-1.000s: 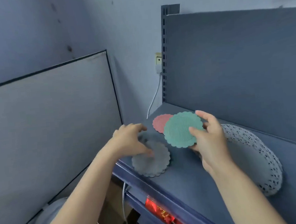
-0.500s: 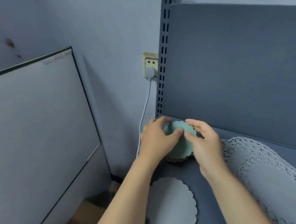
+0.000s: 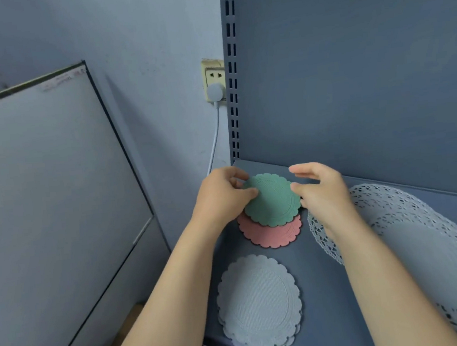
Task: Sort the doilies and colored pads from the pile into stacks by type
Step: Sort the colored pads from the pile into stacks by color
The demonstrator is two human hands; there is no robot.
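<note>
A green scalloped pad [image 3: 273, 200] lies tilted over a pink scalloped pad [image 3: 272, 232] near the back left corner of the blue shelf [image 3: 319, 289]. My left hand [image 3: 221, 198] pinches the green pad's left edge between thumb and fingers. My right hand [image 3: 321, 189] hovers at the pad's right edge with fingers loosely spread, the thumb tip touching or nearly touching the rim. A small stack of pale grey scalloped pads [image 3: 259, 306] sits at the shelf's front edge. A large white lace doily [image 3: 431, 259] lies at the right, partly under my right forearm.
The shelf's blue back panel [image 3: 366, 76] and a slotted upright [image 3: 233, 74] rise behind the pads. A wall socket [image 3: 214, 80] with a white plug and cable hangs left of the upright. A grey board [image 3: 45, 196] leans at the left.
The green pad has come down over the pink pad. My right hand has let go of it and opened at its right edge; my left hand still pinches its left edge.
</note>
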